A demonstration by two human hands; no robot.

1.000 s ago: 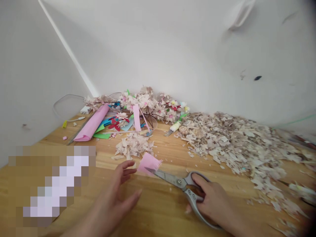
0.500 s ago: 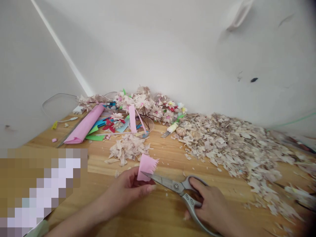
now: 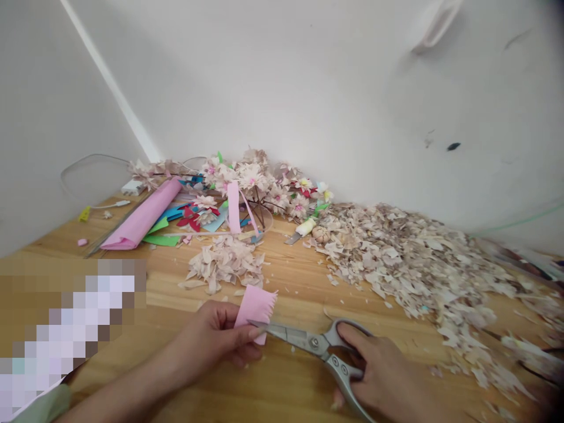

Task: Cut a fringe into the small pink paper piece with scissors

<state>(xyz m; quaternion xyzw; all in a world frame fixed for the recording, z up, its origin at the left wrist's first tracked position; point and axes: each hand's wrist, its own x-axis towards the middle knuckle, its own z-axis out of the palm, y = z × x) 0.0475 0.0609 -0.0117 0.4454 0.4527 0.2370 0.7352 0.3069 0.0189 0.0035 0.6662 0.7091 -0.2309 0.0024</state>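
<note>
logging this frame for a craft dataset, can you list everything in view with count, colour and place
pink paper piece: one, pink, fringed top edge, pinched in the left hand, scissor tips on it
scissors: one pair, silver, in the right hand
paper scraps: large heap, beige, right side of table
small scrap pile: one, beige, centre
paper flowers: a cluster, pale pink, back by the wall
pink paper roll: one, back left
coloured paper sheets: several, green, blue, red, beside the roll
white cable: one, far left
table: one, light wood
left hand: one, holding the paper
right hand: one, in the scissor handles
</note>
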